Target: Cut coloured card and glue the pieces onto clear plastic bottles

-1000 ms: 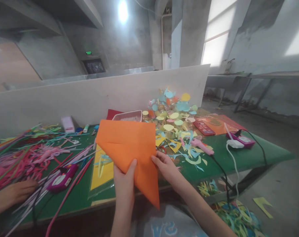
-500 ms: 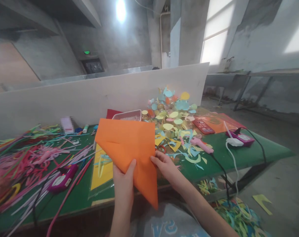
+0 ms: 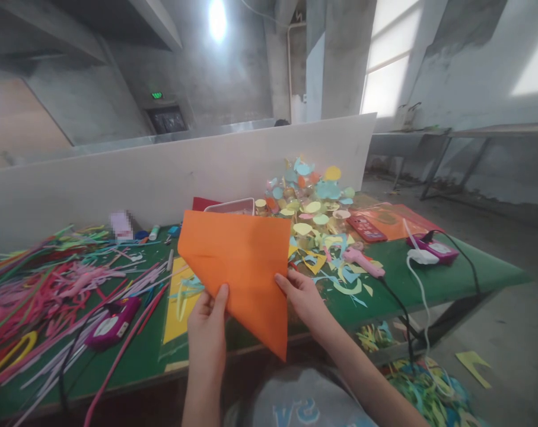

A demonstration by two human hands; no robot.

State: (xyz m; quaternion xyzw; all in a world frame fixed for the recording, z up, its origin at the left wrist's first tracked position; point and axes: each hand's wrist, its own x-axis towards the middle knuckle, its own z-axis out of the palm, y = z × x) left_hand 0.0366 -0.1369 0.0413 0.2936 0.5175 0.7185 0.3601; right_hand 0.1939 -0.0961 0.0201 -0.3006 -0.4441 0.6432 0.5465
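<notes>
An orange sheet of paper (image 3: 246, 261), folded along a slanting lower-left edge, is held up in front of me over the table's front edge. My left hand (image 3: 209, 314) pinches that slanting edge, thumb on the near face. At the right edge, my right hand (image 3: 299, 293) grips the sheet between thumb and fingers. The lower corner of the paper points down between my forearms. Behind the sheet lies a yellow sheet (image 3: 180, 302) in a clear sleeve, partly covered. A white-rimmed container (image 3: 233, 206) shows just above the paper's top edge.
Pipe cleaners (image 3: 41, 296) cover the left of the green table (image 3: 473, 267), around a purple power box (image 3: 112, 323). Cut paper circles (image 3: 313, 207) and scraps are heaped at right, near a pink glue gun (image 3: 362, 261), a red phone-like object (image 3: 366, 228) and another purple box (image 3: 438, 249) with cords.
My left hand has slid leftward and up along the slanting edge. The orange sheet has risen slightly and shifted right, with my right hand still on its edge.
</notes>
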